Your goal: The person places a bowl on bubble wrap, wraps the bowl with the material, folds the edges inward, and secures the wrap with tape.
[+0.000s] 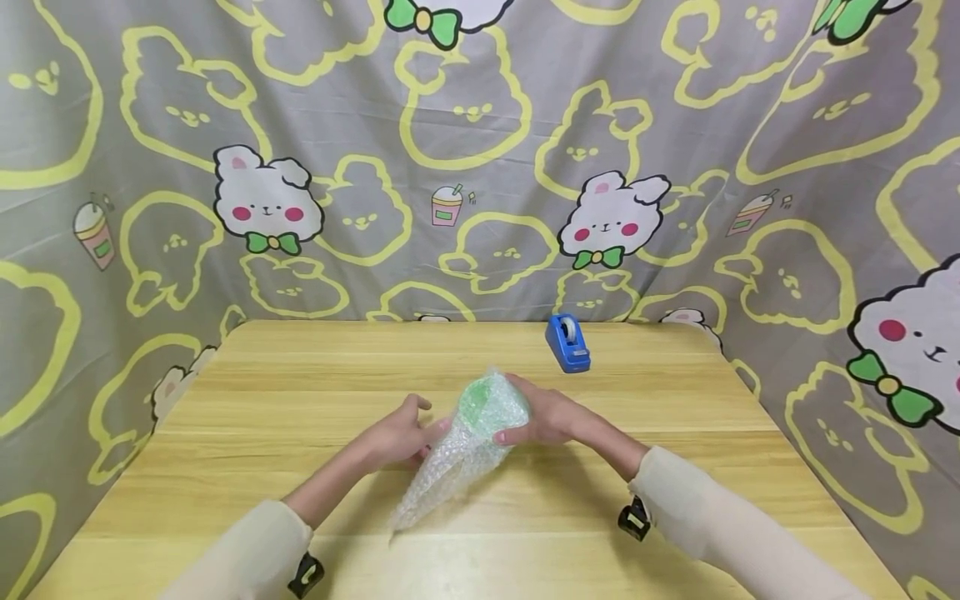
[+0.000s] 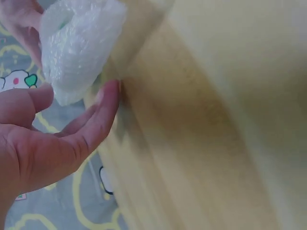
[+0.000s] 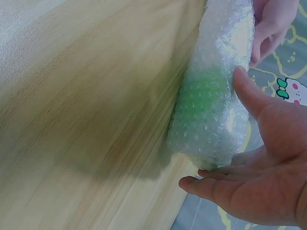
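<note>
A green item wrapped in bubble wrap (image 1: 491, 410) is held above the middle of the table, its loose tail of wrap slanting down toward the near left. My right hand (image 1: 546, 414) grips its right side, thumb in front and fingers behind. In the right wrist view, green shows through the wrap (image 3: 204, 108), with the right hand's thumb on its side and the fingers under its end. My left hand (image 1: 401, 433) is at the other side with its fingers loosely extended. The left wrist view has that hand (image 2: 53, 139) spread right beside the wrap (image 2: 79, 52).
A blue tape dispenser (image 1: 568, 343) with a roll of tape stands toward the back right of the wooden table (image 1: 300, 375). Grey patterned curtain (image 1: 345, 125) hangs behind and along both sides of the table.
</note>
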Demonstrator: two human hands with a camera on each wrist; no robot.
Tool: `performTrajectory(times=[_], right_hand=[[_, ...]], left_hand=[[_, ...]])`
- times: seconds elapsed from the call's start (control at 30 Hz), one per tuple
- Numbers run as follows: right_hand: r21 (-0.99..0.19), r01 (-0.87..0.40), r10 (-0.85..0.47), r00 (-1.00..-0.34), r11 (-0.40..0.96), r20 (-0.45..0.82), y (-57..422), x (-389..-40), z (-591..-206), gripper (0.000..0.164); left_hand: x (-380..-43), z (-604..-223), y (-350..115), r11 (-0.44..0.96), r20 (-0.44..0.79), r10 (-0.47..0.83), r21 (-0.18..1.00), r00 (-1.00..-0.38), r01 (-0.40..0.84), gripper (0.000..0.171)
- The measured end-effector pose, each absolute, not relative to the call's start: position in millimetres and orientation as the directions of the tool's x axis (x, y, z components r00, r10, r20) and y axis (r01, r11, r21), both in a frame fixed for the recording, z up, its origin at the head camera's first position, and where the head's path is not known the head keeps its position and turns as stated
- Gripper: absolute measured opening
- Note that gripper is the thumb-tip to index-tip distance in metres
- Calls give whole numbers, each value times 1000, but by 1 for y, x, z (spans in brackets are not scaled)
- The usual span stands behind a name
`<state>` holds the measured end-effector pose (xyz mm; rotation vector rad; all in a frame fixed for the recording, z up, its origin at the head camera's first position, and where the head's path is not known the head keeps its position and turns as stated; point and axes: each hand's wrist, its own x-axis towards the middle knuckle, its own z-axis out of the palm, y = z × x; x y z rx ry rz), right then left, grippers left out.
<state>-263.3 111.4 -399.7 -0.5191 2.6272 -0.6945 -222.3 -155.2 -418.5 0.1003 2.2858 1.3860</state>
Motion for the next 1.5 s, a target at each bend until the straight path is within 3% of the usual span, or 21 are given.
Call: performTrajectory(times=[0.23, 0.47, 0.63, 0.9, 1.03, 1.17, 1.33, 1.5], right_hand=[[-520, -239, -424, -864, 820, -272, 112, -263, -399, 104], [-522, -232, -421, -863, 821, -279, 111, -263, -400, 105], [-520, -232, -422, -862, 822, -281, 111, -263, -400, 105], [-503, -248, -425, -862, 828, -275, 111, -263, -399, 105], [-510, -258, -434, -861, 821, -263, 110, -263, -399, 104], [-506, -258, -434, -861, 823, -266, 110, -264, -399, 104], [-499, -261, -433, -861, 827, -266, 111, -265, -398, 103], [-515, -252, -430, -864, 819, -263, 110, -265, -397, 104]], left_hand=[[-212, -422, -161, 420, -445, 400, 866, -801, -271, 69], [-210, -422, -162, 365, -440, 450, 885, -777, -289, 69], [-211, -419, -158, 358, -413, 427, 894, -804, -269, 67], [-214, -403, -151, 446, -331, 396, 885, -856, -136, 22], [-216, -393, -148, 415, -297, 430, 904, -853, -106, 29], [-219, -383, -148, 338, -278, 514, 935, -812, -107, 29], [-223, -371, -148, 398, -237, 586, 917, -775, 21, 44], [-225, -366, -139, 515, -126, 575, 823, -808, 239, 24]])
